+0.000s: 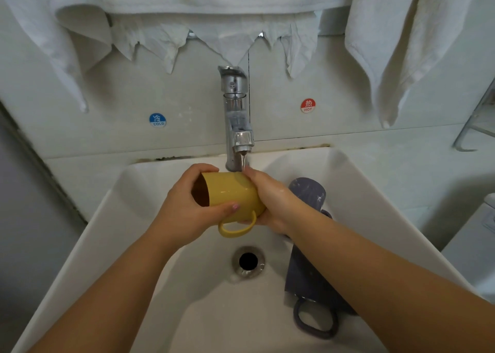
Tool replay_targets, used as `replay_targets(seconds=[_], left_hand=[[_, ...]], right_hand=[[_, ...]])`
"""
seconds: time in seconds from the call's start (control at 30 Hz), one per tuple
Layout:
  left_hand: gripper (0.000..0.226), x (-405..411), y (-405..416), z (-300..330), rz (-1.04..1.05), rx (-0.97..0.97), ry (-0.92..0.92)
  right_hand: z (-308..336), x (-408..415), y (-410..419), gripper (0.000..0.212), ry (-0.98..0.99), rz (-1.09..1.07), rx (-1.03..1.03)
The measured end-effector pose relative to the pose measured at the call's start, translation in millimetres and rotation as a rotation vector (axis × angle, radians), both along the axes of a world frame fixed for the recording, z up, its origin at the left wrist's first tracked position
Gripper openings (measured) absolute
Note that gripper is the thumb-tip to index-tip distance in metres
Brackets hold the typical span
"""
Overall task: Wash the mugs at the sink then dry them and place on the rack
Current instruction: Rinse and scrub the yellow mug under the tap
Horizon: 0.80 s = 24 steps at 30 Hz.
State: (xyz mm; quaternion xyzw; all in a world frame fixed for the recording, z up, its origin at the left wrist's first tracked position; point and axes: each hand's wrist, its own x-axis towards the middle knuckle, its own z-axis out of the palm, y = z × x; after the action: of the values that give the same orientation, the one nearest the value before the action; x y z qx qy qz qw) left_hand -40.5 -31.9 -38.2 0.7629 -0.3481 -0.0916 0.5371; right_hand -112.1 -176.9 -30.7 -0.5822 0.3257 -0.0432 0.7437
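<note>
The yellow mug point(235, 193) was held on its side above the sink point(361, 192), directly under the tap point(235, 117). Its mouth faced left and its handle hung downward. A thin stream of water point(243, 161) ran from the spout onto the upper right of the mug, at the base end.

The left hand point(184, 208) gripped the mug at the rim end, fingers curled over the top and thumb pressed across the front wall. The right hand point(267, 200) cupped the base end, fingers wrapped around it, with the water landing on the fingertips.

A grey mug point(308, 194) lay on its side in the right of the basin, partly hidden behind the right forearm. A second grey mug point(308, 280) lay nearer, handle toward the onlooker. The drain point(248, 260) sat open in the basin floor. White towels point(388, 44) hung on the wall above. A wire rack point(476, 127) showed at the far right edge.

Risks, as judged from this position:
- Wet walls reduce friction. A loosened grip could drop the yellow mug onto the basin or the grey mugs and chip them.
- The water was striking the outside only. The inside could go unrinsed unless the mouth is turned up into the stream.
</note>
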Motion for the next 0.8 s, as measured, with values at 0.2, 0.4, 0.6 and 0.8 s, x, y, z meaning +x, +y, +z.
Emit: replay_targets(seconds=[0.2, 0.4, 0.6, 0.8], left_hand=[[0.062, -8, -3, 0, -0.018, 0.027, -0.096], [0.076, -6, -8, -3, -0.018, -0.006, 0.113], [0.076, -1, -5, -2, -0.125, -0.042, 0.75], [0.063, -2, -7, -2, -0.083, -0.128, 0.567]], right_hand=[[3, 4, -2, 0.051, 0.025, 0.046, -0.091], [5, 4, 3, 0.013, -0.143, -0.146, -0.282], [1, -7, 3, 0.014, -0.335, -0.033, -0.468], [9, -8, 7, 0.011, -0.162, 0.006, -0.278]])
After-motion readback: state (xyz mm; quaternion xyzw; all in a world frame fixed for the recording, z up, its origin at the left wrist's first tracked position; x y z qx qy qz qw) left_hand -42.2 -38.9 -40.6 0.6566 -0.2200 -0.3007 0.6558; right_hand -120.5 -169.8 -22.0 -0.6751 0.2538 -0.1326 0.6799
